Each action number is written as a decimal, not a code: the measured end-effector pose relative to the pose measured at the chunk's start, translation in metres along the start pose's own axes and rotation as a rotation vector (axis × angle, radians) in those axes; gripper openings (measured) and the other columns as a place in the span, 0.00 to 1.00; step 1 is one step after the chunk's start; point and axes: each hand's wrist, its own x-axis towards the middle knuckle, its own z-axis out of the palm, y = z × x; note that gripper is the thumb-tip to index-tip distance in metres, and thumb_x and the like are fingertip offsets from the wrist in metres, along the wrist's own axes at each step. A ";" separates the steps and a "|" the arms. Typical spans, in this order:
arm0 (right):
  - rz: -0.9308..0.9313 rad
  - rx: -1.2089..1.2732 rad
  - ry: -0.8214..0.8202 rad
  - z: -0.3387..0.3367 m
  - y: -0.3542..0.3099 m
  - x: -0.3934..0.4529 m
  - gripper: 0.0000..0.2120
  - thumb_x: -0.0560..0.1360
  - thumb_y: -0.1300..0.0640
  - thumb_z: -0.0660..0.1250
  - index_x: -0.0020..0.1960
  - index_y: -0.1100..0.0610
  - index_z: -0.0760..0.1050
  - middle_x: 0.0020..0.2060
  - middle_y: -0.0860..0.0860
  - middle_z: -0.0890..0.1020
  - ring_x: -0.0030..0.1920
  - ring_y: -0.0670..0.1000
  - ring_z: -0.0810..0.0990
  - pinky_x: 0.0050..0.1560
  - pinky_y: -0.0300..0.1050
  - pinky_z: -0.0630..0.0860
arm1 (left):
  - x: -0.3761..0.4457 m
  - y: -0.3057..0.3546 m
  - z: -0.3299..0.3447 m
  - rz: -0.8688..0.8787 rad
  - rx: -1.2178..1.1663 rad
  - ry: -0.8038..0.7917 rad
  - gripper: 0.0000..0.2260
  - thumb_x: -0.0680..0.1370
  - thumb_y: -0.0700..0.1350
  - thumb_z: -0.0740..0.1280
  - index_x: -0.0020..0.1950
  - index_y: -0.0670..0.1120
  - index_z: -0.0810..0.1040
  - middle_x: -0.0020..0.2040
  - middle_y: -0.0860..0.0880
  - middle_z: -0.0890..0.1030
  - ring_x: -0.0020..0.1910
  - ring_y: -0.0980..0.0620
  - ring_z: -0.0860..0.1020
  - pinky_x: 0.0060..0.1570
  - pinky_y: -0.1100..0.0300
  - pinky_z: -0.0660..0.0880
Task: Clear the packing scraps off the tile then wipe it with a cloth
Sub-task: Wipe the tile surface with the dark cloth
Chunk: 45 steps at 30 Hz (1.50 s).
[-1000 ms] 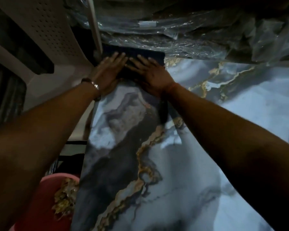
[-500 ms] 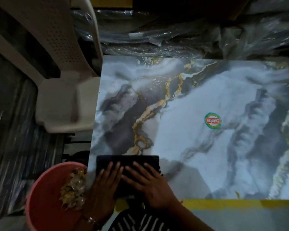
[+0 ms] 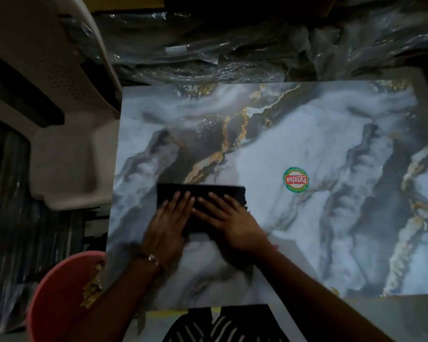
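Flat, both hands [image 3: 203, 225] pressing cloth [image 3: 200, 193]

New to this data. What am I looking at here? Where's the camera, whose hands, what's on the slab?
There is no machine: a person works with bare hands. The one camera sits on their head, looking forward and down, so the arms enter from the bottom. The left hand and right hand lie side by side with straight fingers, pressing a folded dark cloth flat on a marble-pattern tile; nothing is gripped. A round sticker is stuck on the tile to the right of the cloth. Off the tile's near left corner stands a pink bucket holding crumpled scraps. A white plastic chair stands to the left and plastic wrap lies beyond the tile.
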 end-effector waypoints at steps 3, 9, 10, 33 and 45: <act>0.022 -0.090 0.055 -0.022 0.070 0.055 0.34 0.82 0.46 0.59 0.84 0.44 0.49 0.84 0.46 0.51 0.84 0.52 0.48 0.81 0.56 0.52 | 0.098 -0.033 -0.014 0.020 0.109 0.011 0.38 0.74 0.46 0.57 0.83 0.43 0.49 0.84 0.43 0.52 0.82 0.42 0.52 0.79 0.44 0.55; 0.063 -0.148 0.069 -0.075 0.202 0.175 0.28 0.83 0.42 0.46 0.83 0.43 0.54 0.83 0.47 0.57 0.83 0.55 0.54 0.80 0.58 0.54 | 0.276 -0.096 -0.071 0.040 0.068 0.015 0.35 0.76 0.50 0.50 0.83 0.43 0.52 0.83 0.42 0.53 0.82 0.41 0.53 0.77 0.44 0.53; 0.060 -0.137 0.067 -0.083 0.219 0.192 0.29 0.83 0.41 0.45 0.83 0.43 0.53 0.83 0.47 0.56 0.83 0.54 0.54 0.80 0.58 0.53 | 0.300 -0.104 -0.076 0.036 0.080 0.025 0.34 0.78 0.51 0.52 0.83 0.43 0.51 0.83 0.43 0.53 0.82 0.41 0.52 0.77 0.44 0.54; -0.040 -0.118 0.037 -0.015 0.080 -0.032 0.30 0.84 0.43 0.54 0.84 0.45 0.52 0.83 0.48 0.54 0.84 0.55 0.49 0.80 0.60 0.53 | 0.065 0.062 -0.002 0.000 -0.039 0.110 0.40 0.75 0.46 0.66 0.84 0.44 0.52 0.84 0.45 0.52 0.83 0.41 0.51 0.79 0.44 0.51; 0.043 -0.035 -0.036 0.024 -0.033 -0.218 0.33 0.83 0.48 0.58 0.84 0.43 0.48 0.84 0.45 0.50 0.84 0.52 0.47 0.80 0.58 0.57 | -0.100 0.191 0.051 0.017 0.003 0.000 0.37 0.73 0.41 0.59 0.83 0.43 0.55 0.84 0.46 0.52 0.83 0.43 0.52 0.77 0.43 0.56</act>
